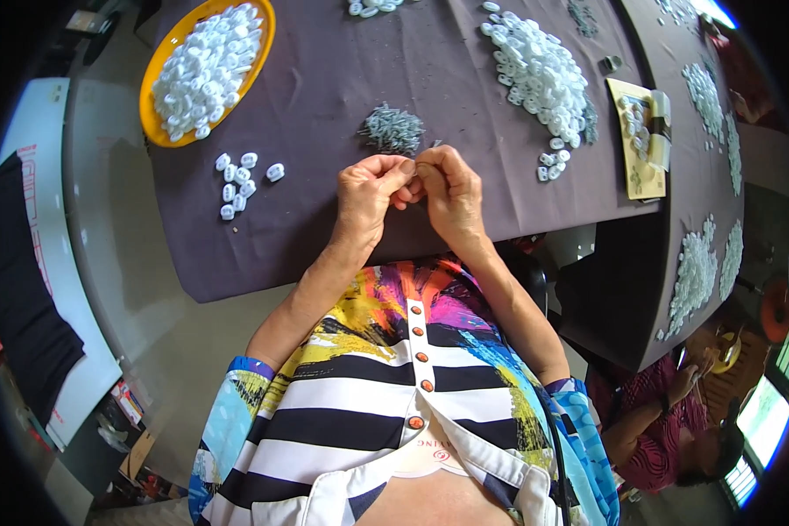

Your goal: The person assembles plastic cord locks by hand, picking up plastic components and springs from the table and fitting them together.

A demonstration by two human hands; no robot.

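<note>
Grey heap of small pieces (392, 130) on the counter (298, 96), just beyond the pinched fingers (399, 177) at 11 o'clock, nearer the left hand (364, 195) than the right hand (456, 195); jumbled, without one long axis. Closed thumb-to-finger on both; impossible to tell around what, if anything.

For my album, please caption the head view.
Bare left hand and right hand meet near a heap of slim grey pieces.
</note>
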